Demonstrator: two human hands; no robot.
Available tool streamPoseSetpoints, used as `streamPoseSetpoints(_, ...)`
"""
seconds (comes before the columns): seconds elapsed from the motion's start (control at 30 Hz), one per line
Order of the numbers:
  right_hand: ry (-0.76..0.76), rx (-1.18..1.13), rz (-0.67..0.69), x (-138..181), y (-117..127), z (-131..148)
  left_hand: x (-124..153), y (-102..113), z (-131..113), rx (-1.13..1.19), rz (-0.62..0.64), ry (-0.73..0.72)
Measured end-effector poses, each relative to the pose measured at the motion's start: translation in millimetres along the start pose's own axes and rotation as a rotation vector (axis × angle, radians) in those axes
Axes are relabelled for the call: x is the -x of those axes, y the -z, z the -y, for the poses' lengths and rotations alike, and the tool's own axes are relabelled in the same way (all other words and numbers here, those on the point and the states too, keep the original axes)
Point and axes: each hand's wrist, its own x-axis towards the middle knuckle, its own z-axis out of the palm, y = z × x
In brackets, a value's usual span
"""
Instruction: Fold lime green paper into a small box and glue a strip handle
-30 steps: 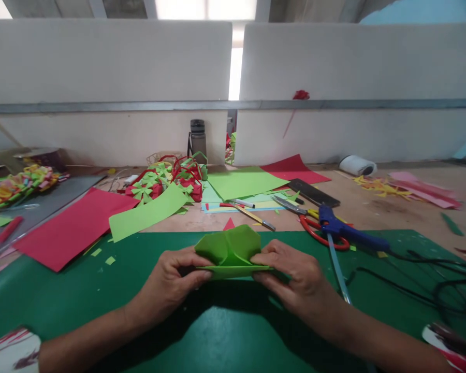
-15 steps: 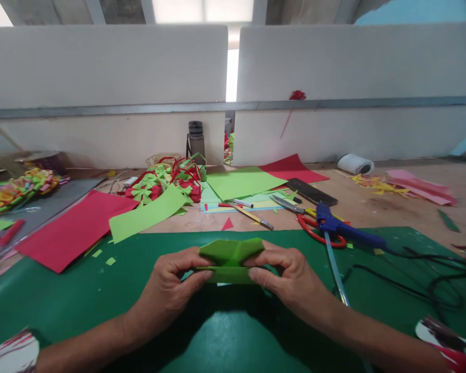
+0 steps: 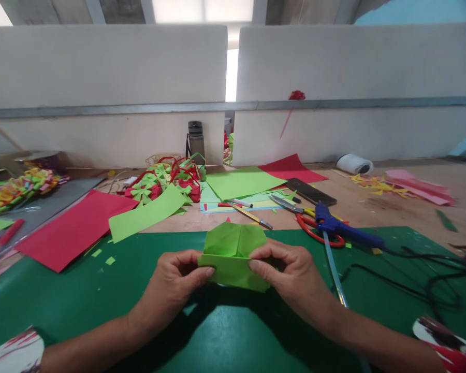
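Observation:
Between my hands is a folded piece of green paper (image 3: 236,242), raised a little above the green cutting mat (image 3: 225,342). It has a flat front flap and a taller creased part standing up behind it. My left hand (image 3: 178,274) pinches its left edge, thumb in front and fingers behind. On the other side, my right hand (image 3: 285,267) grips the right edge the same way. A shadow of the hands and paper falls on the mat below.
A blue glue gun (image 3: 344,228) with a dark cord lies at right, against red-handled scissors (image 3: 308,228). A craft knife (image 3: 252,216) and a phone (image 3: 310,191) lie beyond. Red paper (image 3: 77,228) and a green strip (image 3: 147,213) are at left, near finished red-green paper pieces (image 3: 143,191).
The green paper has been opened and tilted: its back part now stands taller and the front flap faces me more. Both hands keep their pinch at the sides.

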Motion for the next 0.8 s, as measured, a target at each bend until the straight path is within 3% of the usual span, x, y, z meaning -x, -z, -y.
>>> streamPoseSetpoints(0.13,-0.048,0.021,0.033,-0.3,-0.3,1.5,0.8,-3.1,-5.4,0.003,-0.026,0.011)
streamPoseSetpoints(0.33,0.013,0.079,0.087,0.5,-2.2,5.6,-2.6,-7.5,-5.2,-0.003,-0.094,-0.006)
streamPoseSetpoints(0.47,0.031,0.092,0.087,0.9,-3.9,6.4,-3.3,-9.3,-4.5,0.185,-0.101,-0.004)
streamPoseSetpoints(0.6,0.039,0.104,0.096,0.7,-4.0,6.0,-6.4,-8.5,-2.1,0.351,0.004,0.060)
streamPoseSetpoints(0.73,0.047,0.113,0.125,0.5,-3.3,4.3,-10.9,-6.5,6.0,0.354,0.171,0.153)
streamPoseSetpoints(0.8,0.052,0.118,0.130,0.5,-3.1,2.9,-12.0,-6.6,9.2,0.347,0.177,0.166)
